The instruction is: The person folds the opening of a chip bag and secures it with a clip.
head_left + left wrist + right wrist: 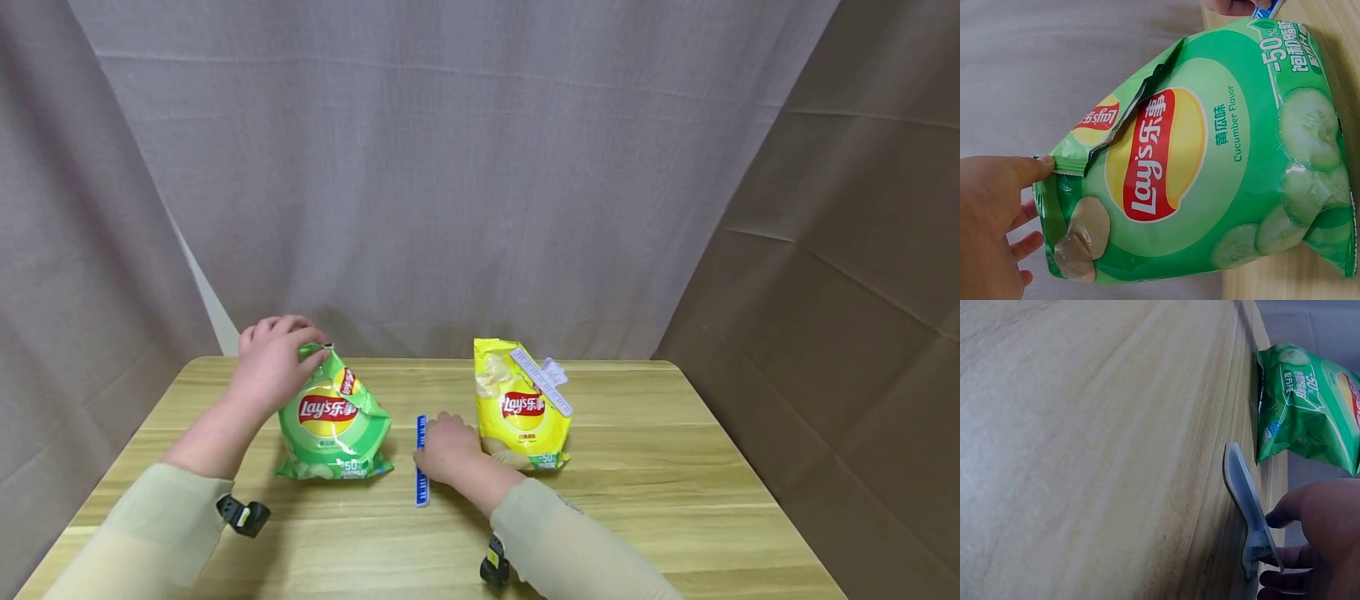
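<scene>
A green Lay's cucumber-flavour chip bag (330, 450) stands upright on the table's left part. Its top corner is folded over, and my left hand (273, 367) pinches that fold between thumb and fingers, as the left wrist view shows up close. To the right of the bag, a long blue bag clip (422, 493) lies on the wood. My right hand (453, 450) is over it from the right, thumb and fingers gripping it around its handle (1263, 547). Part of the clip is hidden under the hand in the head view.
Just right of my right hand stands a yellow Lay's bag (517, 433), with a pale purple clip (542, 383) slanting across its top corner. The wooden table (637, 508) ends at a grey curtain (480, 183) behind, with a brown cloth (847, 292) along the right side.
</scene>
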A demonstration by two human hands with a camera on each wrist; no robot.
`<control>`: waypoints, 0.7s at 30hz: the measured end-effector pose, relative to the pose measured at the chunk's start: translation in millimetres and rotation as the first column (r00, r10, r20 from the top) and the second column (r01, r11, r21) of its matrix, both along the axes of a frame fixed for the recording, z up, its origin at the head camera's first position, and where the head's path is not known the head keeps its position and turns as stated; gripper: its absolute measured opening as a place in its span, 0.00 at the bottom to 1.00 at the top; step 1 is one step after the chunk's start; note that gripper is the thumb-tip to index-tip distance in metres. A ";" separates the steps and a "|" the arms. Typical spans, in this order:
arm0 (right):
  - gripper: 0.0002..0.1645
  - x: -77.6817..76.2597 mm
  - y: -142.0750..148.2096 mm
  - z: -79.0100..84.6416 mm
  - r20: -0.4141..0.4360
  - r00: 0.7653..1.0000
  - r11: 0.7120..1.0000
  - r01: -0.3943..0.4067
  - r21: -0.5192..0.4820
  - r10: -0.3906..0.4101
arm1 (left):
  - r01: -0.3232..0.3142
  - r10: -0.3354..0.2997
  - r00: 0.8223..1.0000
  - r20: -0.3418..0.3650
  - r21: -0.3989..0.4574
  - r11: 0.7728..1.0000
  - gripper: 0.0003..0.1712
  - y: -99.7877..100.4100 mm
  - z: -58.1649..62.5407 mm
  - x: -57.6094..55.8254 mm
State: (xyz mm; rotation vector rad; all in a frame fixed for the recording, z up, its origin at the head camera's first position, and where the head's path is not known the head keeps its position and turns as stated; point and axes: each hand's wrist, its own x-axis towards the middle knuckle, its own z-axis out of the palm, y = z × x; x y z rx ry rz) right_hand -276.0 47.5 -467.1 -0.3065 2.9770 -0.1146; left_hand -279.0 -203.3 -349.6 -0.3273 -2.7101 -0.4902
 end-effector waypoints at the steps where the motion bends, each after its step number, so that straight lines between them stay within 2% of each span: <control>1: 0.32 -0.1 0.0 0.3 -0.001 1.000 1.000 -0.003 -0.001 0.003 | -0.002 0.002 1.000 0.001 0.002 1.000 0.14 -0.1 -0.1 0.0; 7: 0.32 -0.4 -0.3 0.7 0.007 1.000 0.998 -0.003 -0.057 0.004 | -0.003 0.003 1.000 0.007 0.006 1.000 0.14 -0.5 -0.2 -0.3; 15: 0.26 1.2 -1.9 2.2 0.021 1.000 0.987 -0.006 -0.163 0.009 | 0.001 -0.001 1.000 -0.001 0.004 1.000 0.14 -1.7 -1.3 -0.3; 19: 0.26 1.2 -0.4 3.8 0.061 0.998 0.969 0.026 -0.245 -0.011 | -0.003 0.003 1.000 0.001 0.007 1.000 0.14 -1.4 -1.3 -0.4; 21: 0.26 0.5 0.9 3.9 0.102 0.994 0.947 0.059 -0.317 -0.027 | -0.003 0.003 1.000 0.002 0.010 1.000 0.14 -1.2 -1.1 -0.6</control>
